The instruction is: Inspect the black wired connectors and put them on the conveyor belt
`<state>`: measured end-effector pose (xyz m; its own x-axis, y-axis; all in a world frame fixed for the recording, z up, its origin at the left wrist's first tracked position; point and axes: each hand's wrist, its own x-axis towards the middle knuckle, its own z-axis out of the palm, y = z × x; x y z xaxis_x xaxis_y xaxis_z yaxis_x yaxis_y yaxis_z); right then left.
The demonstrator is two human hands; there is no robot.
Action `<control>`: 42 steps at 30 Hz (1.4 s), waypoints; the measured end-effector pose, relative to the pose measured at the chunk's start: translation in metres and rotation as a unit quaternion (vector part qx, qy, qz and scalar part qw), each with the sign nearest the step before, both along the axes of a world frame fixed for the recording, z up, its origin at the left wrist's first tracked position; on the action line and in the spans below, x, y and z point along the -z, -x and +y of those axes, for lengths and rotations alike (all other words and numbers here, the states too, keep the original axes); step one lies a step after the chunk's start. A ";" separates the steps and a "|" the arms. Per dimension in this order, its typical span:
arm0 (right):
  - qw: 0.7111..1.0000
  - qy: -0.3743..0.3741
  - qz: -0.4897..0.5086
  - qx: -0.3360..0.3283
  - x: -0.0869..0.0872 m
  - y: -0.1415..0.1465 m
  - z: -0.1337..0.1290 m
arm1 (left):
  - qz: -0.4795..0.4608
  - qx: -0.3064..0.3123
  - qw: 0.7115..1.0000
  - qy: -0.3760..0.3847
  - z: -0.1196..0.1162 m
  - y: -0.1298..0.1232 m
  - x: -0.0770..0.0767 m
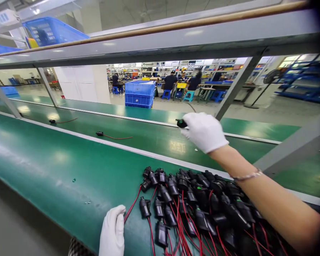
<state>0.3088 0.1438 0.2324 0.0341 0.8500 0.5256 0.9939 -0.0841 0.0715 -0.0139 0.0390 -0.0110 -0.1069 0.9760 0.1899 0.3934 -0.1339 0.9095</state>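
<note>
My right hand (202, 131), in a white glove, reaches over the middle green strip. Its thumb and fingers pinch a small black plastic part (181, 123) with a green spot on it. A dark thin wire behind the hand may belong to it. Low in the view, my left hand (112, 231), also gloved, is closed with its fingers curled together. A red wire (133, 206) from a black part (145, 184) runs to its edge; whether the fingers grip it is hidden. To its right lies a dense pile of black cylindrical parts (173, 185) with red wires.
Two black wired parts, one nearer (99, 133) and one farther (52, 121), lie on the middle strip (149, 131). A slanted metal post (237, 89) and overhead shelf (160, 42) frame the bench. Stacked blue crates (139, 94) and seated people are beyond.
</note>
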 end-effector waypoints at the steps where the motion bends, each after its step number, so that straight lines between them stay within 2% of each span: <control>1: 0.999 0.047 -0.007 -0.001 0.007 -0.009 0.012 | 0.003 -0.002 1.000 -0.004 0.000 0.000 0.001; 4: 0.985 0.172 -0.007 0.015 0.044 -0.024 0.039 | 0.012 -0.006 1.000 -0.014 0.001 0.000 0.004; 6: 0.970 0.241 -0.005 0.032 0.071 -0.030 0.048 | 0.014 -0.006 1.000 -0.021 0.002 0.000 0.007; 8: 0.954 0.296 -0.006 0.048 0.089 -0.035 0.053 | 0.017 -0.004 0.999 -0.029 0.002 0.000 0.009; 10: 0.942 0.330 -0.009 0.058 0.096 -0.038 0.058 | 0.020 0.000 0.999 -0.035 0.002 0.000 0.009; 14: 0.941 0.337 -0.019 0.032 0.088 -0.020 0.059 | 0.021 0.011 0.999 -0.033 0.001 -0.001 0.002; 16: 0.946 0.322 -0.021 -0.012 0.086 0.007 0.046 | 0.017 0.017 0.999 -0.027 0.000 -0.001 -0.002; 18: 0.947 0.312 -0.021 -0.074 0.089 0.043 0.020 | 0.015 0.025 0.999 -0.014 -0.001 0.000 -0.006; 21: 0.931 0.320 -0.025 -0.176 0.107 0.097 -0.029 | 0.020 0.045 0.999 0.004 -0.002 0.004 -0.009; 23: 0.916 0.335 -0.034 -0.217 0.124 0.121 -0.055 | 0.021 0.055 0.998 0.005 -0.002 0.007 -0.010; 25: 0.912 0.337 -0.039 -0.229 0.140 0.133 -0.068 | 0.021 0.048 0.999 -0.004 -0.005 0.008 -0.013; 27: 0.916 0.326 -0.034 -0.230 0.148 0.137 -0.071 | 0.019 0.038 0.999 -0.010 -0.008 0.007 -0.019; 29: 0.923 0.303 -0.018 -0.237 0.146 0.139 -0.070 | 0.002 0.036 0.999 0.005 -0.012 0.003 -0.031; 31: 0.931 0.272 -0.001 -0.245 0.135 0.143 -0.071 | -0.048 0.057 0.996 0.051 -0.013 -0.002 -0.049; 34: 0.941 0.222 0.016 -0.257 0.115 0.154 -0.080 | -0.186 0.145 0.965 0.117 -0.013 -0.007 -0.081; 37: 0.939 0.182 0.065 -0.286 0.104 0.160 -0.091 | -0.316 0.226 0.914 0.117 -0.011 -0.008 -0.104; 39: 0.923 0.175 0.144 -0.311 0.102 0.159 -0.094 | -0.414 0.263 0.861 0.133 -0.010 -0.008 -0.109; 42: 0.880 0.217 0.270 -0.327 0.102 0.154 -0.096 | -0.525 0.294 0.771 0.211 -0.011 -0.010 -0.103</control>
<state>0.1550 0.0480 0.1307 -0.3910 0.8974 0.2047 0.7192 0.4366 -0.5405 -0.0044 0.0281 0.0923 0.4991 0.8652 -0.0482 -0.6037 0.3871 0.6969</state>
